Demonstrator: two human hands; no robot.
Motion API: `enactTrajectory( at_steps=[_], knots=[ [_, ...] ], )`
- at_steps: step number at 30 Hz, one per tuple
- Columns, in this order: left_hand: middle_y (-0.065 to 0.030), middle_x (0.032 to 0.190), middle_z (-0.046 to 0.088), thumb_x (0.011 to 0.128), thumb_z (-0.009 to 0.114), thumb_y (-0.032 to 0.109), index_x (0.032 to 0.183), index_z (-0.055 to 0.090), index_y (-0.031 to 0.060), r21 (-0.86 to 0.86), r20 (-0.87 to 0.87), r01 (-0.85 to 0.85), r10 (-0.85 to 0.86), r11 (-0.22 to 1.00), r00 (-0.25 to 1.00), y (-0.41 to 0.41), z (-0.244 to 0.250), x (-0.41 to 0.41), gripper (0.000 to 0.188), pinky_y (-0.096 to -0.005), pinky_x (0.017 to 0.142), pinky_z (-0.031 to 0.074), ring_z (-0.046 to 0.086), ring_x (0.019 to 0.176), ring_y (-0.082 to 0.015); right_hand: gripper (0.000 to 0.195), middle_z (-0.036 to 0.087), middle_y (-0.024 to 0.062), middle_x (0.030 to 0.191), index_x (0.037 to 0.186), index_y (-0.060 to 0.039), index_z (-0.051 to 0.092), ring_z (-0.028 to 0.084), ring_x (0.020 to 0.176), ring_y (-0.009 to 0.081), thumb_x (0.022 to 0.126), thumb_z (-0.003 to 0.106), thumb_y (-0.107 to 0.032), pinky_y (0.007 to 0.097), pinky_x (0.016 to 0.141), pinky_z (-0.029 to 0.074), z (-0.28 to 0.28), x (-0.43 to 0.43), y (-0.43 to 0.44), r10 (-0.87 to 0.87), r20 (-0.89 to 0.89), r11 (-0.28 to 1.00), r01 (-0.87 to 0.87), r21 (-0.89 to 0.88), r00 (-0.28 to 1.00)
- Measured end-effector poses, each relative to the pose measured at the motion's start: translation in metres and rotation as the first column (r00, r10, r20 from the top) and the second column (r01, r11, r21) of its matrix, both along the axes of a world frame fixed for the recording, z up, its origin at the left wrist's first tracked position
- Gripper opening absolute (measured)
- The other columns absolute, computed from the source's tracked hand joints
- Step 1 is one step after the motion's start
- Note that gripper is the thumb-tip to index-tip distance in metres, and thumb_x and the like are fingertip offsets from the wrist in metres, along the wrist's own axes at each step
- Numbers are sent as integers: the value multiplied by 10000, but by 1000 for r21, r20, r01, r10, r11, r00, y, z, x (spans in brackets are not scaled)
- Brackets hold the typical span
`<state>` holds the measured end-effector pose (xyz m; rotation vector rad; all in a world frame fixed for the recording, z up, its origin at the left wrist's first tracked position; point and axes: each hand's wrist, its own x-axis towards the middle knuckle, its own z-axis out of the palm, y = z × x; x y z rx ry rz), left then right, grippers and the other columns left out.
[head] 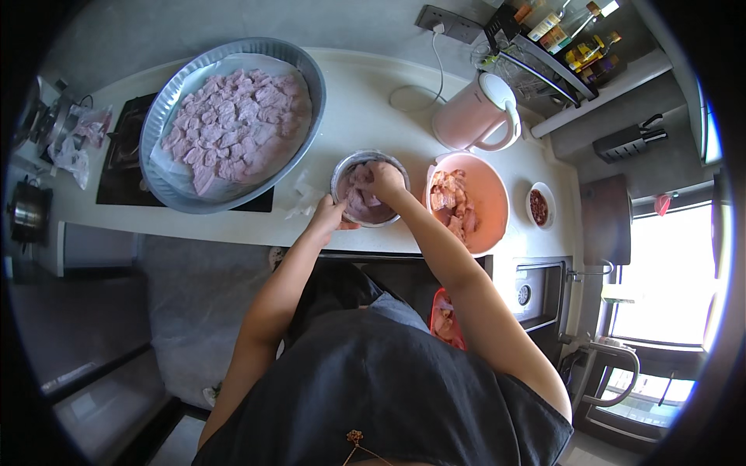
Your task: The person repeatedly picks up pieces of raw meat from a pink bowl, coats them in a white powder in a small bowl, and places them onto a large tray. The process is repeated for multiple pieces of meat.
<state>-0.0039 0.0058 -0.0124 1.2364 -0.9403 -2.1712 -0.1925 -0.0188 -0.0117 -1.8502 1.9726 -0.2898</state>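
Observation:
A round metal bowl (403, 175) stands on the counter in front of me, with pieces of pale, floury-coated raw meat (361, 198) inside. My left hand (331, 219) grips the bowl's lower left side. Inside the bowl, my right hand (386, 179) has its fingers curled on a piece of the coated meat; its fingertips are partly hidden. Just right of the bowl, a pink plastic basin (492, 204) holds raw uncoated meat chunks (449, 195). To the left, a large fluted metal pan (317, 110), lined with white paper (274, 160), carries many coated pieces (239, 122) spread in a layer.
The pan rests over a black cooktop (119, 169). A pink electric kettle (469, 113) stands behind the basin. A small white bowl (551, 204) of dark red food and a sink (539, 291) are at right. Below the counter shows a red container (437, 311) with raw meat.

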Motion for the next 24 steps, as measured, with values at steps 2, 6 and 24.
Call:
enactTrajectory(
  at_steps=[2,6,24],
  knots=[
    [-144,1068,537,940,421,133,1140,417,-9,-8,-20,-7,7,1000,1000,2,8,-1,245,-371,631,601,613,854,-258,350,629,172,834,846,-54,607,601,823,342,672,718,-337,425,710,468,15,5,2,-59,17,997,60,-54,998],
    [-138,1042,553,937,416,127,1134,430,-3,3,-8,2,-2,1000,1000,3,5,-2,236,-365,643,600,616,828,-240,343,627,171,909,899,-68,628,593,864,350,688,701,-328,433,760,464,7,3,20,112,27,969,-104,-225,993],
    [-140,1130,530,951,390,151,1173,434,24,-27,26,0,0,1000,1000,0,-12,-3,260,-379,649,599,622,876,-263,439,528,206,1135,1079,-150,602,557,983,381,703,695,-356,432,851,460,-34,24,13,295,45,955,-294,-28,954]
  ],
)
